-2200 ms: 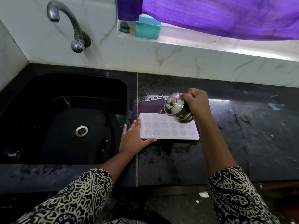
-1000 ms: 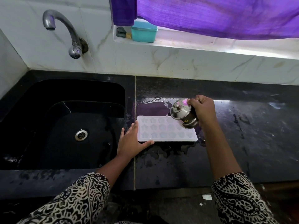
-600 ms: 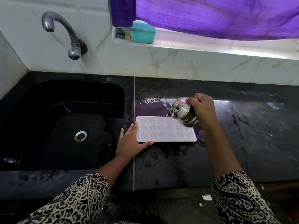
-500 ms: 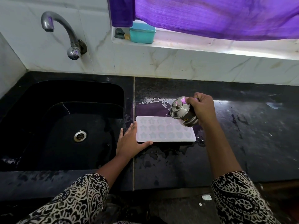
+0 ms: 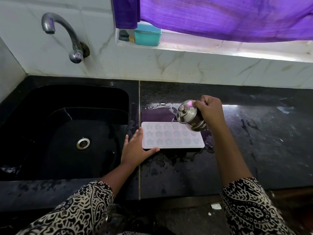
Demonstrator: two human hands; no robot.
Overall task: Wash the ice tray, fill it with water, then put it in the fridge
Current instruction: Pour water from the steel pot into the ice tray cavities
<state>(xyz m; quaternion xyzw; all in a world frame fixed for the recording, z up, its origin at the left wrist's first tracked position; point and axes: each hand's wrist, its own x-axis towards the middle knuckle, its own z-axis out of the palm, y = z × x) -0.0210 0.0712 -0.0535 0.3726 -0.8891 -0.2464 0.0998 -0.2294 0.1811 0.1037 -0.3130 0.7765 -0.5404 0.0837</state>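
Note:
A white ice tray with star and heart shaped moulds lies flat on the wet black counter, just right of the sink. My left hand lies flat against its near left corner, fingers straight, thumb along the front edge. My right hand grips a small steel lidded pot, tilted left over the tray's far right part. A thin stream of water runs from the pot's spout into the far row of moulds.
A black sink with a steel drain lies to the left, under a wall tap. A teal box stands on the window ledge under a purple curtain. Puddles spread around the tray.
The steel pot has drifted right along the tray's far row while staying tilted. My left hand has kept its place at the tray's corner.

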